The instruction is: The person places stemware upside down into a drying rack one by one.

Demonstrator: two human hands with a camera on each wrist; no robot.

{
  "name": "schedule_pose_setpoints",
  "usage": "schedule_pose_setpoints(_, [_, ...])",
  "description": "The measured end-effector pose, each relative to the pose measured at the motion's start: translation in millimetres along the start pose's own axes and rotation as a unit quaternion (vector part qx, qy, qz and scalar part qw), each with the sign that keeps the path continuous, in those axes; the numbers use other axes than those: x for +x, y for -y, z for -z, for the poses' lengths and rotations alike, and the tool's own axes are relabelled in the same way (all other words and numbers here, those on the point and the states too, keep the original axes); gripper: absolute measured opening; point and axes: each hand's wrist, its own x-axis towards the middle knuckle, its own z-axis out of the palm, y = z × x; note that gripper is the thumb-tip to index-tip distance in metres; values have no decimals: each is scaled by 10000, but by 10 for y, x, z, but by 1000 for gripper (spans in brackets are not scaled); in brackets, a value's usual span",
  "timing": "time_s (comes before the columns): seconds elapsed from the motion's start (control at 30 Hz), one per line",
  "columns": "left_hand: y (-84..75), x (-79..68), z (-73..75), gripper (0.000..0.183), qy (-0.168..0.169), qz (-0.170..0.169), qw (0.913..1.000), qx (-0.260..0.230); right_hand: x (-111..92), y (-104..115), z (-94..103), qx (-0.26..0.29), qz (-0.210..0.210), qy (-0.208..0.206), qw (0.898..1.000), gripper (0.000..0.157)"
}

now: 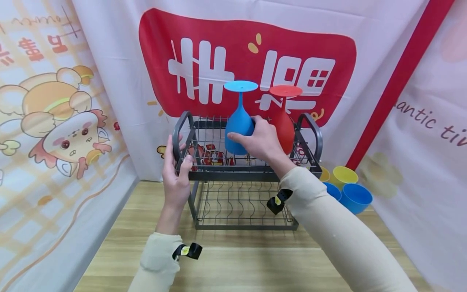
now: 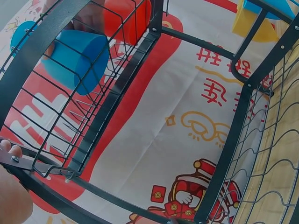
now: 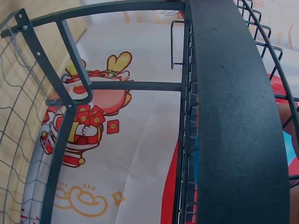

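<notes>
Upside down over the upper tier of a dark two-tier dish rack [image 1: 233, 176] is a blue goblet [image 1: 238, 121], its foot uppermost. My right hand [image 1: 260, 140] grips its bowl, thumb in front and the other fingers behind. Just to the right, a red goblet [image 1: 286, 134] also stands inverted on the upper tier. My left hand [image 1: 176, 176] holds the rack's left end by the curved handle [image 1: 178, 136], thumb on the inner side. Through the wires, the left wrist view shows the blue goblet's bowl [image 2: 77, 60] beside the red goblet [image 2: 128, 21].
Blue cups [image 1: 356, 198] and yellow cups [image 1: 344, 176] are at the rack's right side. The lower wire tier [image 1: 240, 202] sits low over the wooden table [image 1: 237, 263]. A printed cloth [image 1: 120, 81] hangs close behind the rack, with more cloth at both sides.
</notes>
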Motion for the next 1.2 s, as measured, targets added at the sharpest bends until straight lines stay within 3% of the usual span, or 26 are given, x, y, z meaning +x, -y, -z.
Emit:
schedule_pose_setpoints(0.7, [-16,-9,-27,68,31,3,10000,-33,9,-24,1,-330,-275,197,9989,88])
schedule_pose_setpoints(1.2, [-30,-5,-13,69,48,-28,10000,-60,-119,-14,8,-629,572,-762,9935,97])
